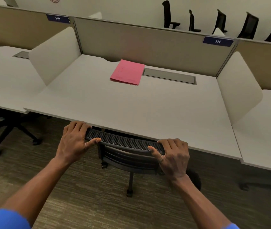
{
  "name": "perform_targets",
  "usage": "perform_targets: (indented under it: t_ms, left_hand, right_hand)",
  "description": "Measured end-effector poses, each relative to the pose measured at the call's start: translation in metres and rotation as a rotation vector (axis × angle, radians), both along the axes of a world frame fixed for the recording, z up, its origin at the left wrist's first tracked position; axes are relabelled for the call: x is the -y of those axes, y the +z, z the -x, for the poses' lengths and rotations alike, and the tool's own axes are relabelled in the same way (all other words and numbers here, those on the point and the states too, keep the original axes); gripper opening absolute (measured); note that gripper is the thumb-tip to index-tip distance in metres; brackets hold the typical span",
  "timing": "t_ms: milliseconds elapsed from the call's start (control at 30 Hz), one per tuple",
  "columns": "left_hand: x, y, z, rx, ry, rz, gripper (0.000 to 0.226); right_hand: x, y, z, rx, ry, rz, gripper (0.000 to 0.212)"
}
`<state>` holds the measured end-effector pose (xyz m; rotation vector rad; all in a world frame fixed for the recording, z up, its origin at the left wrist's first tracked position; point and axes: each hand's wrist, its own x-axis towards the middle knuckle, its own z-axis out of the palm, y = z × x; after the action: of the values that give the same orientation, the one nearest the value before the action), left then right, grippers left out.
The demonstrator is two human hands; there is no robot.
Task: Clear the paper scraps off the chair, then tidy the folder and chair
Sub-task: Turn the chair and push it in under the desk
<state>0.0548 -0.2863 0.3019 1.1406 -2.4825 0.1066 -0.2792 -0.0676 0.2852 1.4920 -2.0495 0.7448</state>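
Sleeves, blue, at the bottom corners of the frame; bare forearms run up toward centre. Left hand wraps the left end of the office chair's mesh backrest top, fingers over the far side, thumb pressed on the near edge. Right hand clamps the right end the same way, thumb on the near edge. Both hands are closed on the backrest. Chair sits tucked under the near edge of the white desk, seat hidden below the top; castors show on the carpet. Pink folder lies flat and closed at centre-rear of the desk, just left of a grey cable hatch. Behind: beige partition with a blue "111" tag at upper right. Black chairs line the far wall.
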Motion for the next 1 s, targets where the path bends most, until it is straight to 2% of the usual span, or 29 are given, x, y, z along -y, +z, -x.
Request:
perform_targets:
  t_ms: [400,1000]
  left_hand:
    - [0.020,0.002,0.021,-0.064,0.001,0.014,0.079]
    - [0.056,0.005,0.018,-0.030,-0.023,-0.027,0.081]
  right_hand:
    - [0.025,0.001,0.013,-0.004,-0.072,-0.061,0.041]
    - [0.047,0.018,-0.003,-0.006,-0.213,-0.090,0.052]
